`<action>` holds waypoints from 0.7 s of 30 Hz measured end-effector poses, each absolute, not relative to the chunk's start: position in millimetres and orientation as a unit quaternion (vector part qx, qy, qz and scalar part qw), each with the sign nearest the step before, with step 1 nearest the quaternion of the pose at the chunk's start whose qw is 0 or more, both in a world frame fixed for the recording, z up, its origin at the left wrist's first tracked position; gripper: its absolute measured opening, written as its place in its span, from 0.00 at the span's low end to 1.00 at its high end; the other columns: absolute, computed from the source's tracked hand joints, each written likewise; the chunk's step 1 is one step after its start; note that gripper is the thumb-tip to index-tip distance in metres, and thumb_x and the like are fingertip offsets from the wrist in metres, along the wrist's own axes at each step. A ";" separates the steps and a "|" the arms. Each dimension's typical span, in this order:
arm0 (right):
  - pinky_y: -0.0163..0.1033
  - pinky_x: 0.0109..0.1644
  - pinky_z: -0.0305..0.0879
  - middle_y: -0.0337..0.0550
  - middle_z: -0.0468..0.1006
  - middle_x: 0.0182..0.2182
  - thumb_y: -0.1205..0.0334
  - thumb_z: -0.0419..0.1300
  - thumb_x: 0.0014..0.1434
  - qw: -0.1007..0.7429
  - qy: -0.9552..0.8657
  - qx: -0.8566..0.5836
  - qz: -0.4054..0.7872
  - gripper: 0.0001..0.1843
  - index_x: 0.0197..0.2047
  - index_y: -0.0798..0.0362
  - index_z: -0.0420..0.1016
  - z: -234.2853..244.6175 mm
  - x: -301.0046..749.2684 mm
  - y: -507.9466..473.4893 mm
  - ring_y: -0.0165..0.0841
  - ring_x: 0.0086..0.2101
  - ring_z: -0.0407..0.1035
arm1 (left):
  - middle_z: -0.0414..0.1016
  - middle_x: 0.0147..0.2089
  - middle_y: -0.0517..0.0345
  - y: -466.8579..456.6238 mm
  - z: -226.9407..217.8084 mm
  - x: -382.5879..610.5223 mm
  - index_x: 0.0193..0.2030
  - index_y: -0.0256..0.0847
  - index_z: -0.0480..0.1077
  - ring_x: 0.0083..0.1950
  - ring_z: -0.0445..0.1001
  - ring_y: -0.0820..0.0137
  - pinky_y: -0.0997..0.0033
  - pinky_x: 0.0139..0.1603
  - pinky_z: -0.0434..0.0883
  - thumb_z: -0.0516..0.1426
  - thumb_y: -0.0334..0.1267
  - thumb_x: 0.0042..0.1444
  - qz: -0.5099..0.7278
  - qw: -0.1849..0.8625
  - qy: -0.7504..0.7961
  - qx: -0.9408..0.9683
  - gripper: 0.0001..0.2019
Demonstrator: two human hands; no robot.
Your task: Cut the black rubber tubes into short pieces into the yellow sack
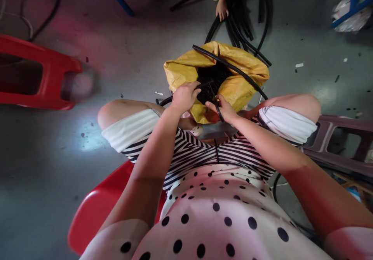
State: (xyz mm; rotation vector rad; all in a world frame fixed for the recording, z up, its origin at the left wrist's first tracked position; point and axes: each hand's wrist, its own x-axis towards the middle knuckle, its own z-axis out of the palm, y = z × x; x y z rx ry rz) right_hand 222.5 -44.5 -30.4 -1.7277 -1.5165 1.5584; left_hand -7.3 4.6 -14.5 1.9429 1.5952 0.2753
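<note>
A yellow woven sack (180, 73) stands between my knees with its rim folded outward. Inside lies a dark heap of short black tube pieces (217, 73). My left hand (185, 97) is at the sack's left rim, its fingers closed on a short black tube (206, 84) that points right over the opening. My right hand (225, 109), at the near right rim, is closed around a slim black tool (217, 108); its exact kind is unclear. The tool's thin tip meets or crosses the tube. One long black tube (230, 65) lies across the sack's far right rim.
Beyond the sack, another person's hand (222, 11) touches a bundle of long black tubes (237, 25) on the floor. A red plastic stool (52, 73) is at left, a dark plastic stool (329, 136) at right. Blue metal legs (354, 7) stand by plastic bags (344, 15).
</note>
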 end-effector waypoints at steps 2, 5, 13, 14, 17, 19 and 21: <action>0.50 0.54 0.72 0.40 0.79 0.37 0.25 0.70 0.63 0.184 -0.534 -0.614 0.551 0.32 0.51 0.44 0.72 -33.0 223.1 -43.7 0.44 0.41 0.75 | 0.85 0.65 0.41 3.0 -16.2 -4.8 0.70 0.40 0.80 0.67 0.82 0.48 0.49 0.72 0.75 0.55 0.39 0.75 0.085 0.305 0.589 0.743 0.22; 0.49 0.51 0.71 0.41 0.77 0.33 0.24 0.67 0.65 0.178 -0.551 -0.614 0.536 0.31 0.42 0.44 0.70 -37.3 223.7 -43.2 0.44 0.39 0.74 | 0.86 0.64 0.42 1.2 -19.9 -2.6 0.69 0.41 0.81 0.67 0.82 0.47 0.48 0.72 0.75 0.54 0.38 0.75 0.063 0.309 0.571 0.758 0.22; 0.46 0.42 0.66 0.41 0.70 0.26 0.17 0.62 0.63 0.177 -0.586 -0.605 0.509 0.37 0.31 0.45 0.69 -35.8 225.2 -42.0 0.42 0.33 0.69 | 0.86 0.64 0.43 0.4 -27.7 -3.4 0.68 0.43 0.81 0.65 0.83 0.48 0.49 0.70 0.76 0.54 0.37 0.75 0.035 0.294 0.576 0.762 0.22; 0.45 0.40 0.65 0.40 0.69 0.24 0.17 0.63 0.62 0.176 -0.582 -0.607 0.512 0.38 0.31 0.45 0.70 -35.3 225.7 -41.9 0.41 0.32 0.68 | 0.86 0.64 0.43 0.4 -27.4 -3.6 0.68 0.43 0.82 0.65 0.83 0.48 0.49 0.70 0.76 0.54 0.37 0.75 0.030 0.291 0.575 0.764 0.22; 0.43 0.38 0.63 0.37 0.70 0.24 0.16 0.65 0.60 0.168 -0.563 -0.610 0.532 0.38 0.33 0.47 0.73 -35.9 228.0 -41.1 0.38 0.30 0.68 | 0.87 0.64 0.42 -0.1 -25.6 -4.0 0.67 0.43 0.82 0.65 0.83 0.48 0.49 0.70 0.76 0.54 0.37 0.74 0.027 0.289 0.560 0.776 0.22; 0.42 0.39 0.65 0.37 0.73 0.26 0.16 0.66 0.58 0.167 -0.550 -0.610 0.545 0.39 0.35 0.48 0.76 -38.0 229.5 -40.5 0.38 0.33 0.71 | 0.87 0.64 0.42 -0.8 -24.8 -3.7 0.67 0.44 0.82 0.65 0.83 0.47 0.49 0.69 0.76 0.55 0.37 0.73 0.021 0.287 0.547 0.786 0.21; 0.42 0.40 0.67 0.39 0.74 0.26 0.17 0.67 0.58 0.172 -0.541 -0.603 0.561 0.39 0.35 0.48 0.76 -40.6 230.5 -40.7 0.40 0.35 0.74 | 0.87 0.63 0.43 -1.8 -24.9 -2.9 0.66 0.45 0.83 0.66 0.83 0.47 0.49 0.69 0.76 0.55 0.37 0.73 0.007 0.285 0.538 0.794 0.21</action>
